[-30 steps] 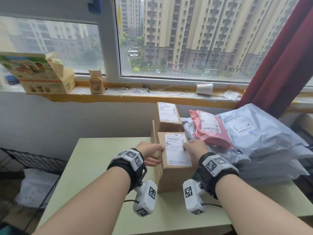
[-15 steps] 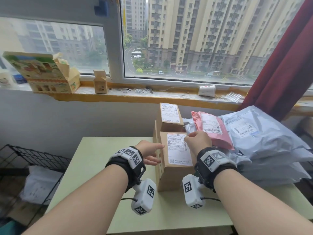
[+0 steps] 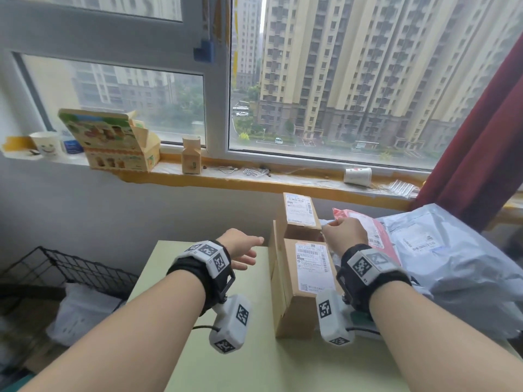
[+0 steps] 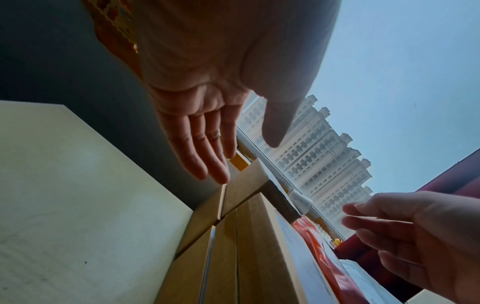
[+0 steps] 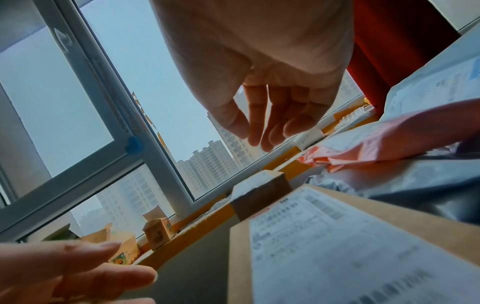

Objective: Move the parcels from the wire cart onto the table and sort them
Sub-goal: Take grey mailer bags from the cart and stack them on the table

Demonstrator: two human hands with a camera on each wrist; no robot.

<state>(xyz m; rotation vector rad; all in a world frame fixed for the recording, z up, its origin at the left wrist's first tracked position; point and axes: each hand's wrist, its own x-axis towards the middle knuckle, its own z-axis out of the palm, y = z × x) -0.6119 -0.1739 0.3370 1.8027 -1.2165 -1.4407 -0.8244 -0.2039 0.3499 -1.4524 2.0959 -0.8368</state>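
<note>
Two cardboard parcels stand in a row on the pale green table (image 3: 215, 360): the near box (image 3: 305, 281) with a white label on top, and a smaller far box (image 3: 300, 215) behind it. A flat cardboard piece (image 3: 273, 250) leans on their left side. My left hand (image 3: 240, 247) hovers left of the boxes, fingers straight and apart from them (image 4: 205, 156). My right hand (image 3: 343, 234) hangs above the near box's far right corner, fingers relaxed and holding nothing (image 5: 265, 123). A pink mailer (image 3: 373, 230) lies on grey poly bags (image 3: 452, 267) to the right.
The black wire cart (image 3: 70, 267) stands low at the left with a white bag (image 3: 82, 309) inside. The window sill (image 3: 254, 179) behind holds a printed carton (image 3: 113, 140), a small box (image 3: 192, 155) and paper cups. A red curtain (image 3: 481, 142) hangs at the right.
Both hands have let go of the near box and lifted away, the left to the left, the right up and back. My view has tilted upward.
</note>
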